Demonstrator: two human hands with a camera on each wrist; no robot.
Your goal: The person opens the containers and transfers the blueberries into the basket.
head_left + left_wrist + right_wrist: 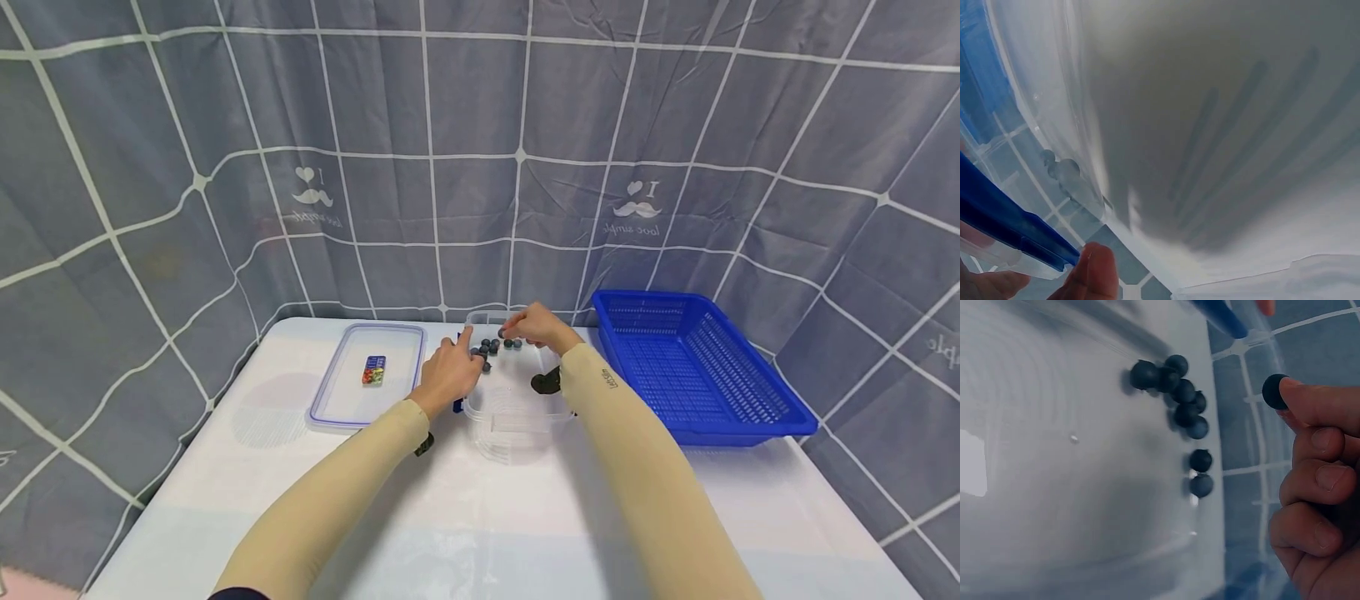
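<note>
- The left hand [450, 371], just below the centre of the head view, grips the left wall of a clear box [510, 392]; seen from above, the hand covers much of that wall, and I can't make out its lower fingers.
- In the left wrist view, some fingers crowd the lower left corner around a blue clip [1016, 225]; the frame cuts them off, and a broad shadow dims the middle.
- The right hand [1322, 481], at the right edge of its wrist view, has its fingers folded in, thumb and forefinger pinching one berry [1272, 392]; the thumb hides a bit of it. In the head view that berry is over the far end of the box.
- More dark berries [1185, 415] lie in the box, bunched at upper centre of the right wrist view, two a little apart below; some overlap, so the count is unsure.
- A lid [405, 358] lies flat, left of centre; a small colourful label [374, 371] shows within its rim, on it or under it, I can't tell.
- A blue mesh basket [742, 431] stands at right, and the right sleeve [645, 450] partly covers the box's right side.
</note>
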